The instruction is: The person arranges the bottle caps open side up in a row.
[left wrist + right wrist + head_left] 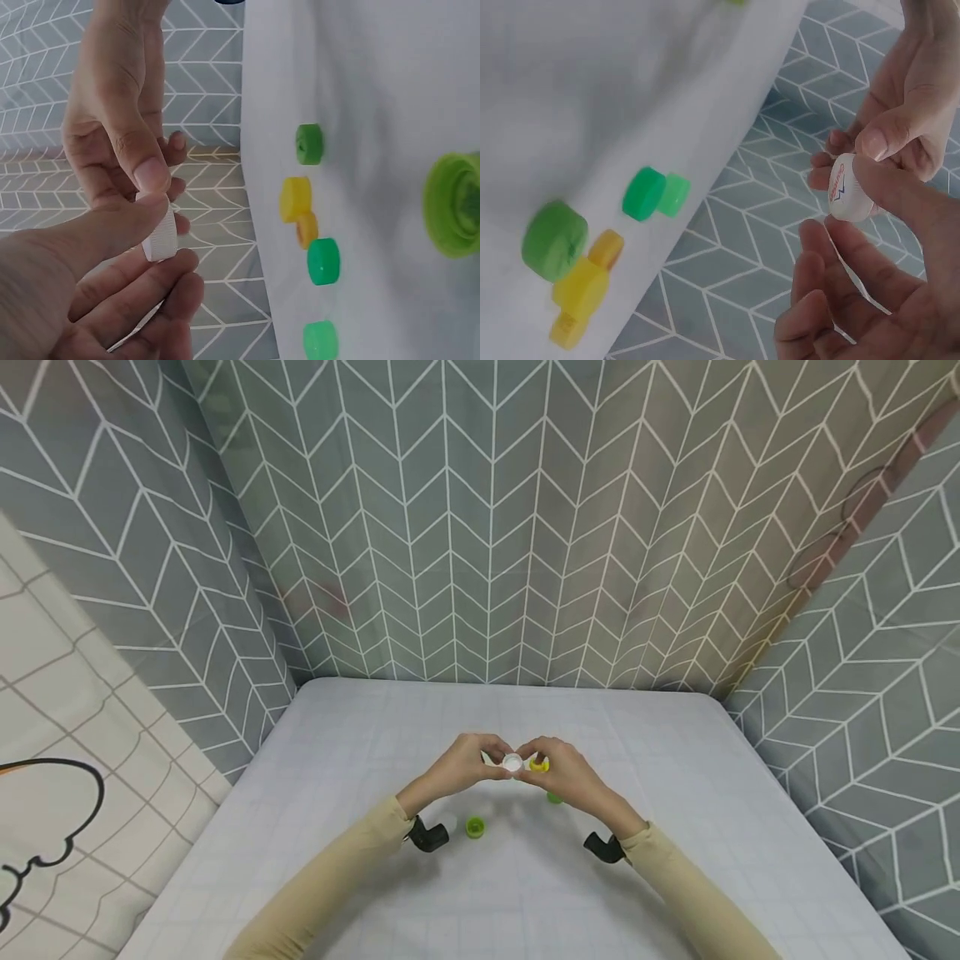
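A white ribbed bottle cap (512, 763) is held up above the table between both hands. My left hand (467, 767) pinches its left side between thumb and fingers, and my right hand (567, 775) pinches the right side. In the left wrist view the two thumbs meet over the cap (160, 236). Red and blue print shows on the cap's top (842, 187) in the right wrist view. Below the hands, a yellow cap (295, 199), a smaller orange-yellow cap (307, 230) and a teal-green cap (324, 262) lie on the table.
A large lime-green cap (475, 827) lies nearer the front of the white-covered table (360, 727). Farther along are a green cap (555, 240) and a light green cap (675, 196). Patterned curtains (465, 527) hang behind the table and at its sides.
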`<state>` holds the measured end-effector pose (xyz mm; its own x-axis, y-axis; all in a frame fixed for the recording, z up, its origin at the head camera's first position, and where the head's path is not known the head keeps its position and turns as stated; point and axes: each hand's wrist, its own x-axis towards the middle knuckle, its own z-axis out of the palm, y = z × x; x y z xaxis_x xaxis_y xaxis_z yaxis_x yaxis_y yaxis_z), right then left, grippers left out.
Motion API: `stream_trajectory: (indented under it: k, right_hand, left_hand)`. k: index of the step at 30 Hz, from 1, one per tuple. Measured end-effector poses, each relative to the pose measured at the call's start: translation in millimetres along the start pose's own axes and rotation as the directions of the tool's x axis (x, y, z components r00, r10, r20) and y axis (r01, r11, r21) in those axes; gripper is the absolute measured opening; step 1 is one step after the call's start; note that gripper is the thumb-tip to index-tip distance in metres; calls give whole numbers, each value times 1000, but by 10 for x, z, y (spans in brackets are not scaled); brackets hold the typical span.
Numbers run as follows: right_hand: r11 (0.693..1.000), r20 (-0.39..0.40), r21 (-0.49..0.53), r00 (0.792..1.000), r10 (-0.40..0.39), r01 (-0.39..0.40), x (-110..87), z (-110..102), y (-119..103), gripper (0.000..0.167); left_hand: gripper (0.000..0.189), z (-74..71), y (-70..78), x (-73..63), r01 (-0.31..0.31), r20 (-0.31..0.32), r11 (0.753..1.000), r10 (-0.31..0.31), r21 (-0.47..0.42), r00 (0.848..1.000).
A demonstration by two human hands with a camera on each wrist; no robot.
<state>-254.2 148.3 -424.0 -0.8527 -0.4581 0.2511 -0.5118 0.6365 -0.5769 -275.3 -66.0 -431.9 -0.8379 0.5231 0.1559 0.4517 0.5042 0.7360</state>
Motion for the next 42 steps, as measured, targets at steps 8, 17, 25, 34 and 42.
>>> stream_trajectory:
  k: [8, 17, 25, 34, 42]
  right_hand:
    - [992, 92, -120, 996, -21, 32, -95, 126, -11, 24]
    - [979, 165, -179, 984, -67, 97, -125, 207, 18, 22]
    - [968, 263, -219, 963, -62, 122, -217, 370, 52, 24]
    - [971, 282, -215, 959, -42, 105, -267, 458, 59, 24]
    - [975, 293, -204, 956, -22, 85, -268, 466, 79, 26]
  left_hand:
    - [29, 96, -75, -114, -19, 87, 999, 15, 41, 996]
    - [26, 245, -147, -187, -3, 114, 992, -12, 124, 993]
    - [27, 440, -215, -296, 24, 159, 979, -57, 202, 986]
    - [28, 519, -280, -331, 27, 185, 968, -75, 249, 980]
    - [30, 503, -263, -330, 33, 206, 967, -87, 253, 975]
